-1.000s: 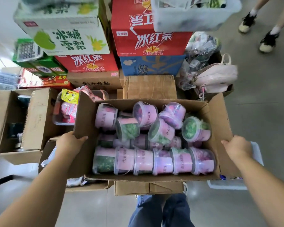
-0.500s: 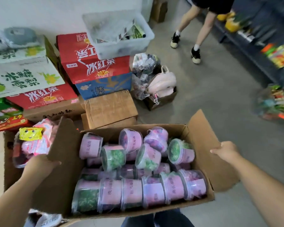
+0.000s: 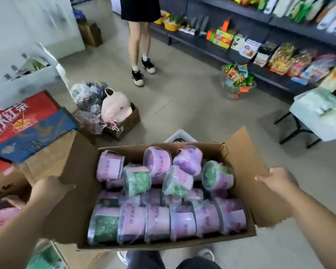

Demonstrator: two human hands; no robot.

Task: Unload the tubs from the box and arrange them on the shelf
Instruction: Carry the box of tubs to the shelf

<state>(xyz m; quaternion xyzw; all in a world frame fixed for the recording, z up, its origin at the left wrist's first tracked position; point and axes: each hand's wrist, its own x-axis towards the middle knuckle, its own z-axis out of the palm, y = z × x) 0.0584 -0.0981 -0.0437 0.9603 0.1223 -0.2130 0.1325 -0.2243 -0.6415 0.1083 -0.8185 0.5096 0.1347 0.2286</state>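
The left hand [image 3: 49, 189] and right hand [image 3: 274, 181] carry the box [image 3: 78, 200], fingers curled over its side flaps. It looks full of tubs [image 3: 157, 222]; unloading onto the shelf [image 3: 200, 42] seemingly hasn't begun.

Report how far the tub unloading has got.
Done: nothing unloaded; the box is packed with tubs. In hand: left hand and right hand grip its side flaps, holding it up. Left: every tub goes onto the shelf.

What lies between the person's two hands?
Head view: the open cardboard box, filled with tubs, spans the gap between the left hand and the right hand.
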